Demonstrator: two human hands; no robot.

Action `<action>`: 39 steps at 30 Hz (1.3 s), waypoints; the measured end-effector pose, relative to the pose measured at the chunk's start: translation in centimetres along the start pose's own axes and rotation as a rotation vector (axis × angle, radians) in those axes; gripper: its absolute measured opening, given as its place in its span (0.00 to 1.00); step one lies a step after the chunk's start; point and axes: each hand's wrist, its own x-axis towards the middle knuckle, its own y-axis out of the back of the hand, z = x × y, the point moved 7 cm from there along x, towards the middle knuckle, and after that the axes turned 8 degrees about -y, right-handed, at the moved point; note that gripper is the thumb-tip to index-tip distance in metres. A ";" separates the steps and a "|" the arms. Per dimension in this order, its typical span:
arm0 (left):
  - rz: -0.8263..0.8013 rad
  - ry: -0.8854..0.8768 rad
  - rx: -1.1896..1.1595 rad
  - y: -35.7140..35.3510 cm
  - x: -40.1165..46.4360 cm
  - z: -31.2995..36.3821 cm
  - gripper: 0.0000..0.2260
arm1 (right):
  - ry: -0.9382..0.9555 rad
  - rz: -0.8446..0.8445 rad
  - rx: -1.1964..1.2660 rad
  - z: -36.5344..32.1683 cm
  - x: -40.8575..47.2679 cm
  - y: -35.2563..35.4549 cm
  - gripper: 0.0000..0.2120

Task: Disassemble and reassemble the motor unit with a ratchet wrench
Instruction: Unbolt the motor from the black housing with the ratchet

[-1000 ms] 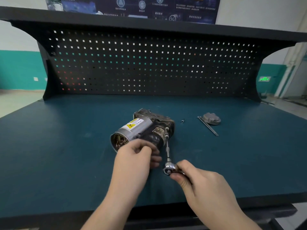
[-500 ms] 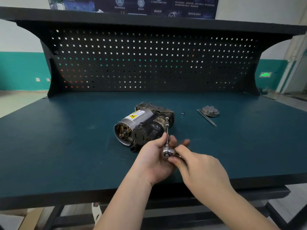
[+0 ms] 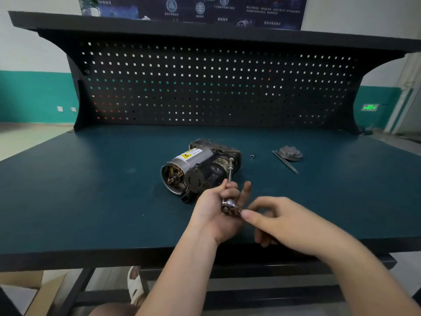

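The motor unit [image 3: 200, 169] lies on its side mid-bench, its open end facing left toward me. A ratchet wrench [image 3: 230, 208] with a thin extension bar [image 3: 230, 169] reaches from the motor's right side back toward me. My left hand [image 3: 214, 208] is wrapped around the bar just behind the ratchet head, palm up. My right hand [image 3: 284, 222] is blurred, with its fingertips at the head's right side. It hides the handle.
A grey end cover [image 3: 290, 153], long bolts [image 3: 286, 162] and a small socket [image 3: 252, 156] lie right of the motor. A black pegboard [image 3: 205, 87] backs the green bench [image 3: 91, 201]. A cardboard box [image 3: 34, 290] and a white sandal [image 3: 135, 286] are on the floor below.
My left hand has left the motor body and now grips the wrench by its head. My right hand has slid slightly right. My view has pulled back from the bench.
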 end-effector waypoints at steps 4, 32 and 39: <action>-0.037 0.006 -0.176 -0.7 0.5 -0.9 0.17 | -0.013 -0.026 0.150 2.2 -1.5 1.3 0.04; 0.023 0.007 0.100 2.1 -1.6 2.3 0.12 | 0.142 0.388 0.196 -0.2 -3.9 1.0 0.16; 0.051 -0.064 0.093 1.4 -1.5 2.7 0.10 | 0.153 0.387 0.235 -0.5 -4.0 1.2 0.16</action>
